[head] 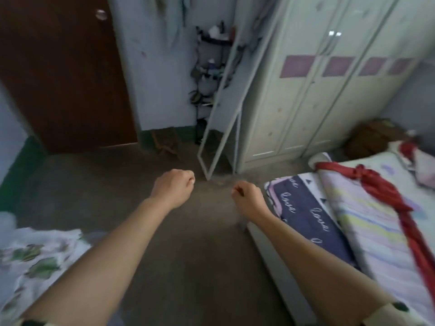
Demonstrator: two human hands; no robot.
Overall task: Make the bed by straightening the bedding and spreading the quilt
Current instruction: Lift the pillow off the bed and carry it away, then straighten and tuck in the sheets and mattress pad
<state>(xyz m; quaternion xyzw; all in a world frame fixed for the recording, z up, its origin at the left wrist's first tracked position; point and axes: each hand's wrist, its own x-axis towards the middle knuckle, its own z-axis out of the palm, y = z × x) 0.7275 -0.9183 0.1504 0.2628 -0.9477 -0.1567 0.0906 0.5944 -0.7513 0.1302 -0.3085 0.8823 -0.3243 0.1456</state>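
Both the left hand (174, 187) and the right hand (247, 196) are curled into empty fists over the floor (141, 208). The bed (367, 234) lies to the right, with a red cloth (388, 191) strewn across it. Leaf-print bedding (35, 260) lies lower left. A standing mirror (220, 118) leans by the wardrobe (317, 95).

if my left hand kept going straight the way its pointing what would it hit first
Most likely the foot of the white-framed standing mirror, leaning beside the wardrobe. The left hand aims ahead and to the right over the floor toward it, though depth is hard to judge here.
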